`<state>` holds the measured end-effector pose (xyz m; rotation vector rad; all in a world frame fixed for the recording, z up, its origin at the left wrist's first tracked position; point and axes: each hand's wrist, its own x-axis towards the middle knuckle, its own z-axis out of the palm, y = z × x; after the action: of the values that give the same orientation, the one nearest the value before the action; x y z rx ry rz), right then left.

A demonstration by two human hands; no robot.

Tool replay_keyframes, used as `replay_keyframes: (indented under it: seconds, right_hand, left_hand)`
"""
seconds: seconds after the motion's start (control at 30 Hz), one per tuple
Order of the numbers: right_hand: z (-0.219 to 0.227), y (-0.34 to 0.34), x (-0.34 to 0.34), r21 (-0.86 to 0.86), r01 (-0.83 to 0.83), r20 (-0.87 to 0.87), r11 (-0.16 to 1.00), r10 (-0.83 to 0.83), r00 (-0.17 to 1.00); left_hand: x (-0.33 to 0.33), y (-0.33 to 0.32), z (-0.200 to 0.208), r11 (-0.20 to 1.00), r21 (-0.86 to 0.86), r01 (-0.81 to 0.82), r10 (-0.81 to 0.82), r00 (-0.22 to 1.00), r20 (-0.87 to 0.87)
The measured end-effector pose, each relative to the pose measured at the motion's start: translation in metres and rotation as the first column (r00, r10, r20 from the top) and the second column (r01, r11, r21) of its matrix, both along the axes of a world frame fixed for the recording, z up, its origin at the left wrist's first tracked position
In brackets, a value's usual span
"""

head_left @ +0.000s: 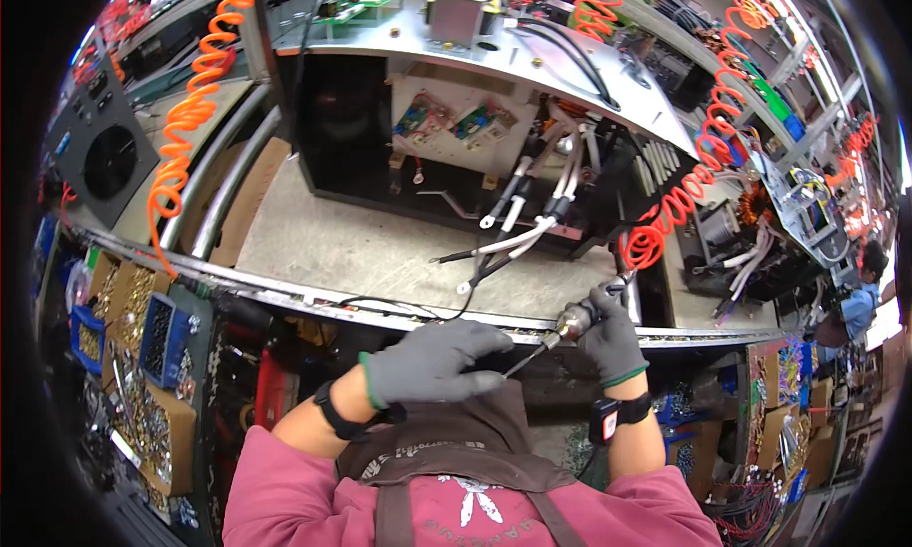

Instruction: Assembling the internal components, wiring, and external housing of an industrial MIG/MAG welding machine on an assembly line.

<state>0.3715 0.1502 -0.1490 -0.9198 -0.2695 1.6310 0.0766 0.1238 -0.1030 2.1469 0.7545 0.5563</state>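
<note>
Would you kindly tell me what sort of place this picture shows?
It is probably an electrical assembly workshop: an open black unit with thick cables stands on the bench, blue bins hold small parts, and the gloved right hand grips a power tool.

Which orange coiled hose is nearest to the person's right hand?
The coiled hose bunched just above the right hand in the picture; the others hang farther away.

Left hand [423,364] points rightward, fingers [489,339] extended, thumb [475,384] apart; right hand [613,340] curled in a grip; forearms [323,425] angled upward.
</note>
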Motion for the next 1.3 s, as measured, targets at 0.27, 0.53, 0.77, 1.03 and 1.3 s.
replay_keyframes:
  seconds: [0.27, 0.53, 0.77, 1.03, 1.3]
  right_hand:
    - [0.005, 0.01, 0.003, 0.105, -0.393, 0.686, 0.914, 0.22, 0.694]
    - [0.004, 0.076, -0.022, -0.09, -0.298, 0.831, 0.95, 0.236, 0.504]
    - [-0.016, 0.094, 0.001, 0.045, -0.388, 0.994, 0.921, -0.002, 0.111]
    - [-0.026, 0.019, 0.016, 0.147, -0.439, 0.941, 0.886, -0.263, -0.215]
    - [-0.03, 0.039, 0.011, 0.386, -0.454, 0.749, 0.803, -0.56, -0.354]
  left_hand:
    - [-0.117, -0.045, -0.007, 0.547, -0.207, -0.811, 0.836, 0.517, 0.185]
    - [-0.152, -0.013, -0.026, 0.345, 0.074, -0.936, 0.887, 0.351, 0.301]
    - [-0.202, -0.024, 0.049, -0.057, 0.449, -0.891, 0.966, 0.064, 0.249]
    - [-0.314, -0.15, 0.038, -0.268, 0.458, -0.847, 0.871, -0.417, -0.26]
    - [-0.407, -0.212, 0.019, -0.082, 0.683, -0.726, 0.609, -0.579, -0.543]
